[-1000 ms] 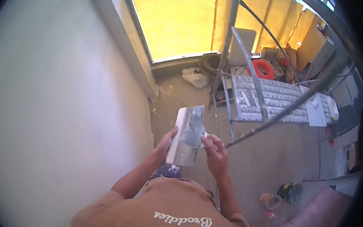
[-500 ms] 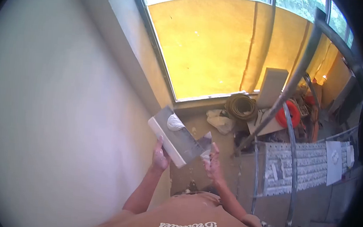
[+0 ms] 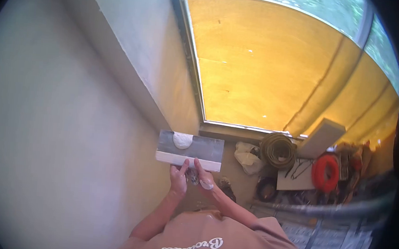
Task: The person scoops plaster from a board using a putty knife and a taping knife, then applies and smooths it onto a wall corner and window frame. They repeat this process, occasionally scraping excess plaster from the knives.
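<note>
Precariously, white paste [image 3: 182,141] sits at the far edge of the blade [image 3: 207,148] just below the frame's centre, its handle [image 3: 166,157] held in the grip of left hand [image 3: 178,181] and right hand [image 3: 204,176], so a forward tilt or loosened thumb could tip the paste off.

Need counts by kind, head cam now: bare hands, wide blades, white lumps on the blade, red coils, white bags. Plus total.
Left hand and right hand: 2
Wide blade: 1
White lump: 1
Red coil: 1
White bag: 1
Total: 6
</note>
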Motion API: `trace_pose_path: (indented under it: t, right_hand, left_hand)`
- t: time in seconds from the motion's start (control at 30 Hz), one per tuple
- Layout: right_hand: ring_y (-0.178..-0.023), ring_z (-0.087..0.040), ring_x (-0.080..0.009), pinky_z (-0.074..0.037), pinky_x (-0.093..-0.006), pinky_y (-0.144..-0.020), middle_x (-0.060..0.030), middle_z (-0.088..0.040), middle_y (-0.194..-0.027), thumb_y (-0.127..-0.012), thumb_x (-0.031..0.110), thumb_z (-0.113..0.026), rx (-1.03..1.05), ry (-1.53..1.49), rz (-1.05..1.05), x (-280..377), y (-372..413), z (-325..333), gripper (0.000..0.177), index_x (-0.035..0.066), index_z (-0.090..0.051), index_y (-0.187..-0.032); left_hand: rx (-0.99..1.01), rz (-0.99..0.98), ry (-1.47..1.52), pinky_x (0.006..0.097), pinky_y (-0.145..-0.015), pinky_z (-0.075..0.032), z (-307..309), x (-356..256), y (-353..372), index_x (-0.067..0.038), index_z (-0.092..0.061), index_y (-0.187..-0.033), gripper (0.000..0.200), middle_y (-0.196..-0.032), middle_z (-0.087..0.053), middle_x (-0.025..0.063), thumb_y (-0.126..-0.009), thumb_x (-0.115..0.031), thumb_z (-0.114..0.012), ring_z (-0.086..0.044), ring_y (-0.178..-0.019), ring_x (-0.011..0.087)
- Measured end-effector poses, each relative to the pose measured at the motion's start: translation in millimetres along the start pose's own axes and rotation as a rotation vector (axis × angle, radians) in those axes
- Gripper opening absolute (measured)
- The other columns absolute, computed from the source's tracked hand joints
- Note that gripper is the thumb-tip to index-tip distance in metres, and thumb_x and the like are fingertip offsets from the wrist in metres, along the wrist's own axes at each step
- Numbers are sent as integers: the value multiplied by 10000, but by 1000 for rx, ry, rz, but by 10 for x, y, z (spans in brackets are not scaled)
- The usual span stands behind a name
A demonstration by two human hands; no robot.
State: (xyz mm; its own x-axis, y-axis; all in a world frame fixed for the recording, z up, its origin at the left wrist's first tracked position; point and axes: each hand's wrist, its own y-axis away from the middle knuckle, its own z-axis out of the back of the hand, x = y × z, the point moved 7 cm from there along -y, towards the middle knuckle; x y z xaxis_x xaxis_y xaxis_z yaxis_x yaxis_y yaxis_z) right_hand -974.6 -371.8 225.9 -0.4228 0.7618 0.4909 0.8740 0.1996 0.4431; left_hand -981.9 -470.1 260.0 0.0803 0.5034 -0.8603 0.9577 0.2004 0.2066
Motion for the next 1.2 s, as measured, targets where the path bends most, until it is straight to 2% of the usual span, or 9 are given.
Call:
trace_pose_path:
  t: [0.07,0.2,0.23,0.47,0.53,0.8,0.87,1.07,1.2]
  right_hand:
    - [-1091,-613,-210,-520,-363,-927,-82,-618,-1226,-963,377,-668,63,35,6,314,-219,18,553,22,-494,-1350]
    - [-821,-632,-171,-541,-335,-674,-47,-644,-1013,-921,400,-721,90,103,-61,887,-589,39,441,64,-567,-1161]
    - [-832,-636,-176,-547,-344,-662,-43,-642,-985,-923,397,-718,70,114,-124,925,-643,78,417,78,-557,-1138]
    - [-915,-630,-194,-540,-354,-757,-67,-631,-1044,-926,366,-721,189,47,-353,971,-782,118,481,42,-533,-1228]
    - [-958,-614,-182,-528,-343,-794,-60,-623,-1073,-929,353,-720,197,69,-406,975,-801,198,477,47,-531,-1242]
    - [-1260,-497,-258,-358,-460,-1131,-99,-518,-1359,-949,303,-692,256,239,-494,901,-874,331,617,32,-393,-1416]
    - [-1296,-469,-265,-318,-462,-1160,-100,-503,-1382,-949,298,-690,306,216,-475,931,-765,262,625,38,-380,-1426]
    - [-1333,-471,-303,-325,-493,-1189,-135,-498,-1417,-984,234,-636,230,-83,-492,1180,-834,592,536,42,-391,-1420]
    - [-1286,-521,-304,-413,-486,-1135,-149,-524,-1385,-991,246,-625,166,-57,-321,1767,-1187,948,507,38,-413,-1402]
  left_hand:
    - [64,-115,-96,279,-874,-459,-165,2,-84,-73,-556,-1204,307,-1059,-599,15,-934,-126,-692,-576,-996,134]
    - [153,51,-191,298,-964,-433,101,451,-389,-85,-555,-1279,401,-1158,-608,27,-930,-215,-704,-558,-1121,133]
    - [172,150,207,327,-978,-445,95,542,-371,-122,-554,-1299,411,-1165,-620,19,-949,-308,-664,-565,-1135,148]
    - [129,370,340,378,-1013,-470,-103,1068,-702,-139,-532,-1322,423,-1248,-603,53,-973,-371,-585,-560,-1188,205]
    - [238,-153,-830,389,-1016,-486,277,1198,-856,-112,-473,-1380,475,-1316,-571,103,-993,-378,-542,-552,-1202,247]
    - [142,366,658,492,-1070,-484,-14,911,-830,-66,-345,-1494,569,-1498,-426,204,-1045,-408,-411,-497,-1316,382]
    - [106,408,638,425,-1045,-495,-20,920,-684,-20,-442,-1400,500,-1316,-574,146,-1016,-317,-563,-565,-1221,296]
    - [-131,110,178,400,-920,-565,808,653,-962,-42,-510,-1313,379,-1209,-639,146,-1063,-324,-468,-661,-1054,227]
    - [-103,282,-197,321,-737,-570,1323,205,-512,-32,-562,-1190,254,-1026,-672,115,-1045,-238,-526,-667,-853,168]
